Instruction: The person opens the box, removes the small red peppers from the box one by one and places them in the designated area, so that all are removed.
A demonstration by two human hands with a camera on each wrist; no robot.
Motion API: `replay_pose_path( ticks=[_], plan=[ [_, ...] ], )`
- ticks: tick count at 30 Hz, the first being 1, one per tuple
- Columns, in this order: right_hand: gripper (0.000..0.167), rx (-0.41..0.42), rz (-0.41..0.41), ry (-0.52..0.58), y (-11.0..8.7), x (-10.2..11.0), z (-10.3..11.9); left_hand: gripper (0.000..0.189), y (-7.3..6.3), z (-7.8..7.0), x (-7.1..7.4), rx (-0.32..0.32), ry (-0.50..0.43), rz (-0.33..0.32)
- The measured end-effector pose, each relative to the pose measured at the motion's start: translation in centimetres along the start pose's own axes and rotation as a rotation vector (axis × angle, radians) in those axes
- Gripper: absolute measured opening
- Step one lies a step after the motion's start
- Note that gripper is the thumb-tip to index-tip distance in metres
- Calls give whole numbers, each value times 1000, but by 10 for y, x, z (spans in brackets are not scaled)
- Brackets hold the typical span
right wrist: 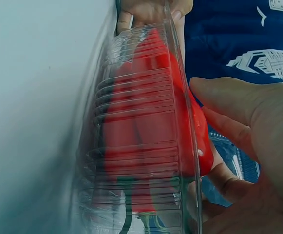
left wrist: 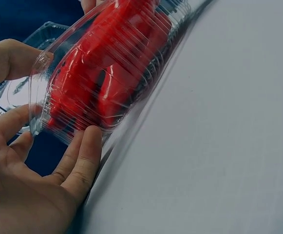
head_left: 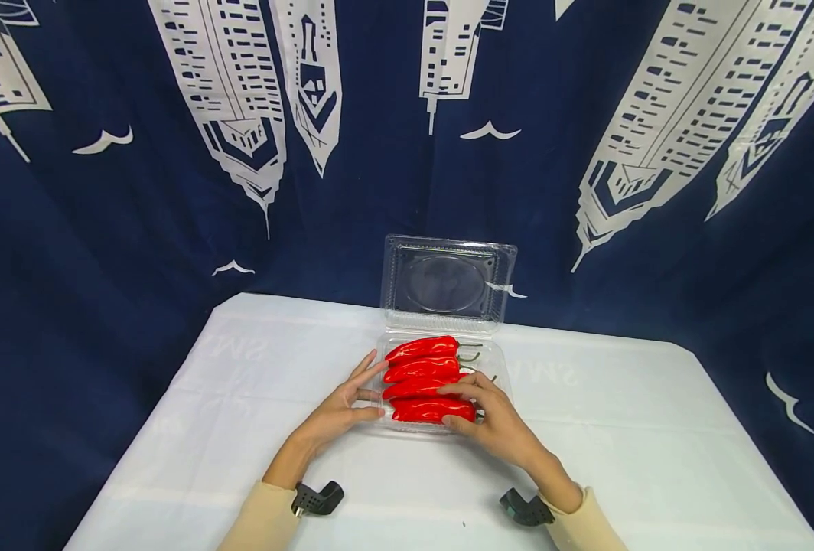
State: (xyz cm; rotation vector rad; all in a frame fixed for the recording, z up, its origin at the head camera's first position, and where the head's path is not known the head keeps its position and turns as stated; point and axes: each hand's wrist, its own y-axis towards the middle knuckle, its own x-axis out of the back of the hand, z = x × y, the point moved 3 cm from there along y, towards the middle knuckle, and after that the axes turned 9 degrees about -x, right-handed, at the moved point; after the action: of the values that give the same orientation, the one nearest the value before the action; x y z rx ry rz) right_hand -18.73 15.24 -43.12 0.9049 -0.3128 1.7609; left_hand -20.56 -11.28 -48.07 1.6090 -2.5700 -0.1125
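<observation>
Several long red peppers point(head_left: 424, 370) with green stems lie side by side, stacked in a clear plastic clamshell box point(head_left: 499, 371). My left hand point(head_left: 341, 405) is spread at the box's left end, its fingertips against the ribbed wall and rim. From the right, my right hand point(head_left: 493, 417) reaches over the box and holds the nearest red pepper point(head_left: 424, 411), thumb on its near side and fingers beyond it. In the right wrist view the thumb point(right wrist: 224, 92) lies along this top pepper point(right wrist: 203, 141), which rises above the rim. Lower peppers point(left wrist: 114, 95) show through the ribbed wall.
The box's hinged lid point(head_left: 448, 283) stands raised at the back, by the table's far edge. A white cloth covers the table point(head_left: 242, 398). Behind hangs a navy curtain point(head_left: 379, 199) with white building prints.
</observation>
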Motion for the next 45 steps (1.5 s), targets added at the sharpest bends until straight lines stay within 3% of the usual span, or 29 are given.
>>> replay_pose_path(
  ticks=[6, 14, 31, 45],
  plan=[
    [40, 31, -7, -5, 0, -3, -1, 81, -3, 0, 0, 3, -4, -11],
    [43, 11, 8, -26, 1, -1, -3, 80, -1, 1, -1, -1, -3, 8],
    [38, 85, 60, -54, 7, 5, 5, 81, -1, 0, -1, -2, -4, 4],
    [37, 40, 124, -87, 5, 14, 1, 81, 0, 2, 0, -8, -7, 9]
  ],
)
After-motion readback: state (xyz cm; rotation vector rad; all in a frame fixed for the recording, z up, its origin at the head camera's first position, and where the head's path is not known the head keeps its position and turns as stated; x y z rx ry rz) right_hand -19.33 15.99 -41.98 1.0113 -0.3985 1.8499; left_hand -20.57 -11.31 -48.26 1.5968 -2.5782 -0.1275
